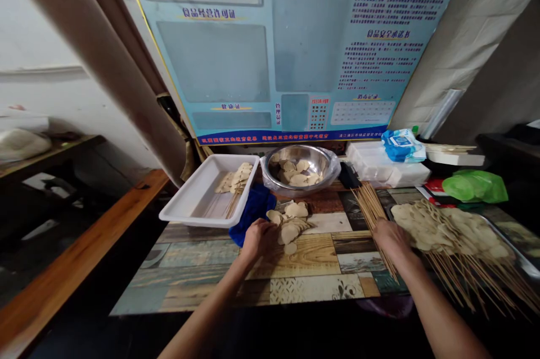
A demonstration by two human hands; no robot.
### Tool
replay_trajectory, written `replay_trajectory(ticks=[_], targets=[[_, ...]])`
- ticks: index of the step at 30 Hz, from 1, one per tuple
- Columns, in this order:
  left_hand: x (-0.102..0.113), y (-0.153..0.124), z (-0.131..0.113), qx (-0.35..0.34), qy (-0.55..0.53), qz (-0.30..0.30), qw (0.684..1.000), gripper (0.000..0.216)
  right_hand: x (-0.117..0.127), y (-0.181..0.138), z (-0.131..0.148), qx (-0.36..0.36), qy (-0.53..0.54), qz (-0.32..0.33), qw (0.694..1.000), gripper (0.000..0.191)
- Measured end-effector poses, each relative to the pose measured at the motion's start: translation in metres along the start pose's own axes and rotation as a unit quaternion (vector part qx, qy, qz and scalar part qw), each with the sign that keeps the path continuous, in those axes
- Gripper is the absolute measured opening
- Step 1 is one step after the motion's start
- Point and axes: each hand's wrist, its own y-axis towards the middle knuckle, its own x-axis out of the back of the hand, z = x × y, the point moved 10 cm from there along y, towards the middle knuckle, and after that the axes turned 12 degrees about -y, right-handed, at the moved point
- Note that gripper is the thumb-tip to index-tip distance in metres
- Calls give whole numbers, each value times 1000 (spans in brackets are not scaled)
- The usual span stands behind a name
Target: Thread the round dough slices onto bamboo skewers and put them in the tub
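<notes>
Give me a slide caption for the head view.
Left hand at loose slices, right hand at bare skewers, white tray behind.

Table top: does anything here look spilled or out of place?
A small heap of pale slices lies bare on the table beside the left hand, outside the metal bowl and the white tray that hold others. A blue cloth sits crumpled against the tray's corner. Nothing looks damaged.

Both bare forearms extend forward, well apart; the left hand (258, 237) and the right hand (390, 235) lie knuckles up, fingers curled downward, palms hidden from view.
</notes>
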Motion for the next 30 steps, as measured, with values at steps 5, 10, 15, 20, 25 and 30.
replay_trajectory(ticks=[5,10,15,20,25,30], targets=[[18,4,-6,1,-81,-68,994,17,37,-43,20,59,70,-102,991,19],[13,-7,16,182,-438,-86,876,20,26,-120,92,198,164,-114,960,25],[-5,-21,3,247,-613,-55,748,23,16,-189,146,315,333,-169,872,32],[-10,-25,-1,264,-633,-37,727,28,17,-204,149,325,382,-190,844,28],[-4,-25,-2,245,-631,-38,736,31,16,-207,149,338,379,-180,843,26],[2,-27,-10,229,-612,-38,756,32,11,-206,151,331,380,-168,847,26]])
